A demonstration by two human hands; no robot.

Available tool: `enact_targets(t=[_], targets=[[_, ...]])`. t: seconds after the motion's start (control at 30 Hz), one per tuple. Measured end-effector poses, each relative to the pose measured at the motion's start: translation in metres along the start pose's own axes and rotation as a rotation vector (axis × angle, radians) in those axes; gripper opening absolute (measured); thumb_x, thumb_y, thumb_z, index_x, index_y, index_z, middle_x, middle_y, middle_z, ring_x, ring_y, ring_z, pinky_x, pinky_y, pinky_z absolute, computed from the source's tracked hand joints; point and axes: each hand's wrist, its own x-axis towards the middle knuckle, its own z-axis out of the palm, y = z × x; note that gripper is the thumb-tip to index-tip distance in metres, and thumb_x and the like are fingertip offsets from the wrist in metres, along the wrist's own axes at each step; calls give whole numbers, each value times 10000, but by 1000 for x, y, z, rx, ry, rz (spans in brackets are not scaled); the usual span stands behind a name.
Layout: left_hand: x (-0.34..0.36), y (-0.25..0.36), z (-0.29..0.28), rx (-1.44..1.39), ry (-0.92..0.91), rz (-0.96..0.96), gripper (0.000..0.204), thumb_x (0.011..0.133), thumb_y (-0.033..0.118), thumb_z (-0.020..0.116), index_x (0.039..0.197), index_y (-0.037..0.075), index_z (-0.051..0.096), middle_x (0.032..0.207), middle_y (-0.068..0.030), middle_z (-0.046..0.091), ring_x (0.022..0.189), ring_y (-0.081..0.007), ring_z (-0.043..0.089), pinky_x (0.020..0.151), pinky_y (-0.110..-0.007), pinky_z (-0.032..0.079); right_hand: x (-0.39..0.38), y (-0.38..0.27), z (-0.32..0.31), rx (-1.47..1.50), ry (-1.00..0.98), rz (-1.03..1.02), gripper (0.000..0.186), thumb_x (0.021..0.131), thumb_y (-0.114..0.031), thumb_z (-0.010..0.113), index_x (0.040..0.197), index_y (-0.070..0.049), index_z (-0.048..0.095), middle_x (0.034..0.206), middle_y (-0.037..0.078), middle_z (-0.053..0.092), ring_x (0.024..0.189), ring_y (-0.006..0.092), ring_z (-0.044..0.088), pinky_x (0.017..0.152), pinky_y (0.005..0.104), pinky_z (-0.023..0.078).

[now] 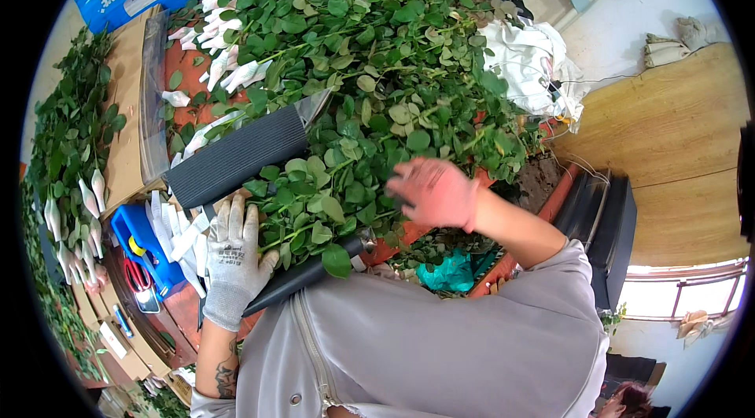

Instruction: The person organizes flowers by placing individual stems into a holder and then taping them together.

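My left hand (234,265), in a white-grey knit glove, lies flat with its fingers stretched out. Its fingertips reach the lower edge of a black ribbed sheet (240,157). Over the leafy stems (346,174) hovers my right hand (436,191) in a pink glove, slightly blurred, fingers loosely apart; no object shows in it. Flower buds in white net sleeves (224,29) stick out at the left end of the big green pile (370,33). Between my body and the stems is a dark padded bar (295,286), partly covered by leaves.
Left of my left hand are white paper strips (179,237), a blue tape dispenser (141,241) and red-handled scissors (136,275). More sleeved buds (88,194) hang at the far left. A white cloth bag (535,68) and a teal plastic bag (446,272) lie to the right.
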Motion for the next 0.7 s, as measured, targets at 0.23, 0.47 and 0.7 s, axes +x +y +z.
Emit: enact_targets(t=[0.23, 0.47, 0.7], targets=[[0, 1, -4, -8, 4, 12, 707, 678, 274, 699, 1290, 9, 465, 1439, -218, 320, 1350, -405, 272, 1053, -487, 275, 46, 60, -25, -19, 522, 4, 287, 754, -256, 629, 1024, -160, 633, 1153, 122, 563, 1079, 298, 524, 951, 405, 396], [0, 0, -2, -19, -10, 10, 695, 682, 268, 696, 1280, 2, 464, 1434, -224, 320, 1344, -411, 275, 1062, -488, 263, 88, 28, -10, -279, 15, 22, 339, 720, -275, 673, 1014, -118, 609, 1243, 136, 489, 1157, 333, 447, 984, 452, 362], [1, 0, 0, -34, -16, -4, 708, 684, 267, 698, 1287, -4, 443, 1442, -232, 297, 1353, -407, 251, 1081, -495, 239, 79, 29, -2, -403, 349, -128, 237, 756, -250, 577, 928, -92, 620, 1130, 116, 522, 1076, 323, 468, 883, 447, 399]])
